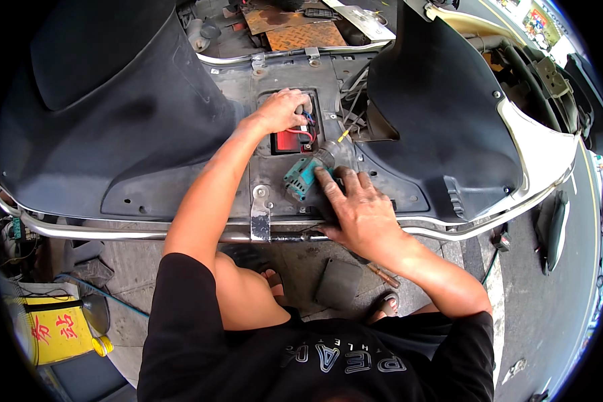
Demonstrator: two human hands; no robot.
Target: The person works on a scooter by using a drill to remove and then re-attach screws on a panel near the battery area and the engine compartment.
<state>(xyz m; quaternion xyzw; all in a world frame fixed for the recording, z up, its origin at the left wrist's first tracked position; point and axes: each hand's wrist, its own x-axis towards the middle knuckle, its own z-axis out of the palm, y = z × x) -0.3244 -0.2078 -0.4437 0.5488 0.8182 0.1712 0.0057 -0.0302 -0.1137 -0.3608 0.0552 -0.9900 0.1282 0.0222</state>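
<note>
A battery (290,141) with a red casing and red and blue wires (306,130) sits in a rectangular recess in the scooter's dark footboard (238,171). Over the far part of this recess is my left hand (281,112), its fingers curled beside the wires; what they pinch, if anything, is too hidden to name. My right hand (365,211) grips a teal cordless drill (301,177) just nearer to me than the battery. A yellow-tipped bit (344,135) sticks out from its chuck, angled away to the right. The drill's handle is covered by my hand.
A chrome rail (161,235) runs along the footboard's near edge, beside a metal bracket (260,218). On the ground lie a black cover (339,284) and a wooden-handled tool (382,275). Rusty metal plates (306,35) lie beyond the scooter; a yellow box (59,328) stands at left.
</note>
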